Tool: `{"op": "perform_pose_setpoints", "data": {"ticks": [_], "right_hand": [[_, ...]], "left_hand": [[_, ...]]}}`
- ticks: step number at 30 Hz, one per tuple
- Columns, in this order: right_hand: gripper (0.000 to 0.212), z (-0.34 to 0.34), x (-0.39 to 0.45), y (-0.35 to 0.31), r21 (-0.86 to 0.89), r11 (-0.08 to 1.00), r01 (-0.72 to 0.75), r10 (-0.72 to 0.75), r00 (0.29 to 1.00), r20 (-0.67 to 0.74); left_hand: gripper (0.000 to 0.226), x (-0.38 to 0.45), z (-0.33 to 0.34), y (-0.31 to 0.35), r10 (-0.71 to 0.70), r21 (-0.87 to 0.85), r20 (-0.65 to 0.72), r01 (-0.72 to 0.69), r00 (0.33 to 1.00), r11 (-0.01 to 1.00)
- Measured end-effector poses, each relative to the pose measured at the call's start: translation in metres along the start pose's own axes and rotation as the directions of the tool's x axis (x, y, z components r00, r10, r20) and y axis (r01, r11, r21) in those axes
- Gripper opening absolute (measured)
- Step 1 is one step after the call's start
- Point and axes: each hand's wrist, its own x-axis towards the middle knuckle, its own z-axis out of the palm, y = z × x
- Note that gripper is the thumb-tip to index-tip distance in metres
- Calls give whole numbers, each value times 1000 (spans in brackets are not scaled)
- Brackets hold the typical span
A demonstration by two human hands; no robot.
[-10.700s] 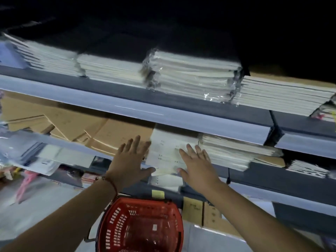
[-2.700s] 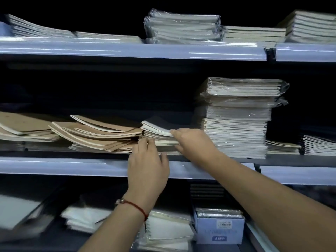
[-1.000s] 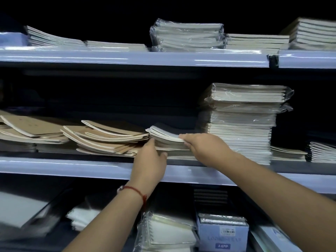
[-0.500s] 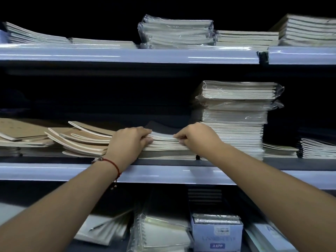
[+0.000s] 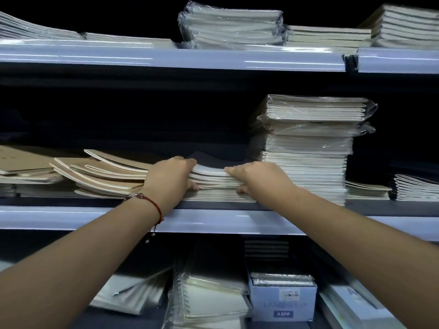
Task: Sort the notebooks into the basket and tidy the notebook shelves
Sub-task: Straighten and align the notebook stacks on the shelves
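Note:
A low stack of dark-covered notebooks [image 5: 213, 178] lies on the middle shelf [image 5: 213, 220]. My left hand [image 5: 169, 179] grips its left end, fingers on top and thumb underneath. My right hand [image 5: 259, 178] grips its right end the same way. Left of the stack, brown-covered notebooks [image 5: 102, 173] lie fanned and crooked. Right of it rises a tall pile of notebooks [image 5: 306, 150], the upper ones in plastic wrap. No basket is in view.
The top shelf [image 5: 166, 58] holds more wrapped and loose notebook stacks. On the bottom shelf sit spiral pads [image 5: 209, 302] and a pale blue box [image 5: 282, 302]. Small notebook stacks [image 5: 413, 187] lie at the far right of the middle shelf.
Half a second ago both hands held the stack's ends as now; a second ago my left hand was lower, at the stack's front, and has since moved up to its left end.

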Motion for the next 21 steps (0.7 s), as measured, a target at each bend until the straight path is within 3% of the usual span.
{"op": "perform_pose_setpoints", "data": {"ticks": [5, 8, 13, 21], "right_hand": [[52, -7, 1, 2, 9, 1000, 22, -23, 998, 60], [45, -11, 2, 6, -26, 999, 42, -41, 997, 66], [43, -2, 6, 5, -38, 998, 44, -44, 999, -3], [41, 11, 16, 4, -1, 999, -32, 32, 994, -100]], "left_hand": [[78, -5, 0, -4, -49, -190, 35, 55, 998, 980], [78, -8, -2, -5, -84, -350, 3, 79, 996, 933], [69, -5, 5, -4, -69, -288, -8, 63, 998, 956], [55, 8, 6, -9, -123, -351, 33, 127, 992, 928]]}}
